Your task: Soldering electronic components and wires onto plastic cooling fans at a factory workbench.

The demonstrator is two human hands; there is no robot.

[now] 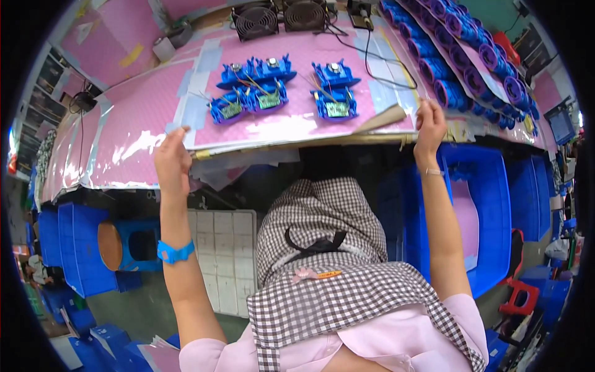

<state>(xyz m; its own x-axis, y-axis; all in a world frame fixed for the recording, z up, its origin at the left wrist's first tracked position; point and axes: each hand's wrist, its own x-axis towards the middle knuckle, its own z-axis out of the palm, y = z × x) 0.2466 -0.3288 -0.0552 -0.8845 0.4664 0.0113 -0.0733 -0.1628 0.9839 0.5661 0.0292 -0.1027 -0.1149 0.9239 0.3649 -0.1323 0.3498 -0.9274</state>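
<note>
My left hand (173,162) is at the front edge of the pink-covered table (142,136), its fingertips pinched together. My right hand (430,129) is raised at the same edge farther right, fingers curled in. Whatever either hand pinches is too small or hidden to make out. Between them a tan, curled strip (381,119) lies along the edge, its raised end close to my right hand. Beyond it stand blue plastic housings with green circuit boards: a group at left (251,93) and a pair at right (334,93), with thin wires sticking out.
Two black fans (256,22) and a black cable (369,53) are at the back. Rows of blue cylindrical parts (455,93) fill the right side. Below are a blue bin (496,204), a white gridded crate (229,248) and a stool (110,245).
</note>
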